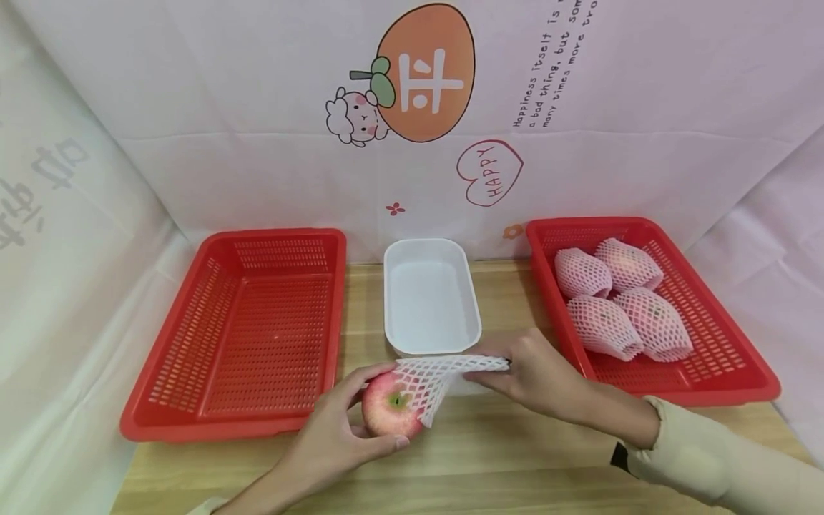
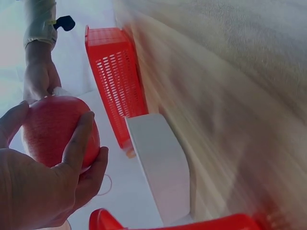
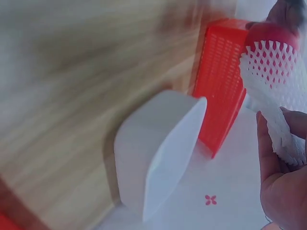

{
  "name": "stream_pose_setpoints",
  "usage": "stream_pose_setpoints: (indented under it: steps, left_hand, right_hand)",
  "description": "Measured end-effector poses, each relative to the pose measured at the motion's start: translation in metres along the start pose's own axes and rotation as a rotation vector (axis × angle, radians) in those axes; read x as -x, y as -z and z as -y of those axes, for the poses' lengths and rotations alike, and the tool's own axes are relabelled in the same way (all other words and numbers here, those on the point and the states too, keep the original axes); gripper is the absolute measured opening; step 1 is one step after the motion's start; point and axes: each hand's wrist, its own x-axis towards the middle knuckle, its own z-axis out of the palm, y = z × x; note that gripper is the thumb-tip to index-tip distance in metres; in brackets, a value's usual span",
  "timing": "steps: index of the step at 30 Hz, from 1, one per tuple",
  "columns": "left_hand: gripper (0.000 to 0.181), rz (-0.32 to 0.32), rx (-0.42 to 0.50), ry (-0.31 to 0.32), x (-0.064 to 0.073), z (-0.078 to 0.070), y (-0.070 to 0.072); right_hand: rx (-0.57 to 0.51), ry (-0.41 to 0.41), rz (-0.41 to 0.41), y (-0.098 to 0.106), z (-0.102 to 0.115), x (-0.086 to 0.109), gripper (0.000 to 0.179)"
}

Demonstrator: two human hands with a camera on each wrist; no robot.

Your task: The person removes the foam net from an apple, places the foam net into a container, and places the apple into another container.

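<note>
A red apple (image 1: 385,409) is gripped by my left hand (image 1: 328,434), thumb and fingers curled round its side. White foam netting (image 1: 430,378), a fruit sleeve, is stretched over the apple's right part. The sleeve's far end is pinched in my right hand (image 1: 539,375). In the left wrist view the fingers (image 2: 79,139) wrap the apple (image 2: 53,127) from below. The right wrist view shows the netting (image 3: 273,62) spread over the apple (image 3: 273,32), its loose end between thumb and fingers of the right hand (image 3: 283,187).
A red basket (image 1: 131,411) stands at the left, its perforated floor showing. Another red basket (image 1: 727,390) at the right holds several apples in pinkish netting (image 1: 631,304). Between them, just behind the hands, is a white plastic container (image 1: 431,307) on the wooden table (image 1: 489,458).
</note>
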Motion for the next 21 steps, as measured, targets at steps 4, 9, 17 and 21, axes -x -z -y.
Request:
stream_pose_setpoints:
  steps: [4, 9, 17, 21]
  left_hand:
    - [0.08, 0.0, -0.023, -0.019, 0.002, -0.006, 0.005]
    - [0.077, -0.044, -0.189, -0.079, 0.004, -0.013, 0.012]
    - [0.075, -0.08, -0.348, -0.108, 0.006, -0.029, 0.027]
    - [0.076, -0.053, -0.267, -0.064, 0.004, -0.039, 0.038]
  right_hand:
    - [0.045, 0.0, -0.002, 0.011, -0.002, -0.01, 0.029]
    - [0.102, 0.008, -0.032, 0.023, -0.006, -0.025, 0.028]
    - [0.188, -0.036, -0.066, 0.042, -0.015, -0.05, 0.024]
    - [0.217, -0.086, -0.069, 0.049, -0.024, -0.063, 0.022]
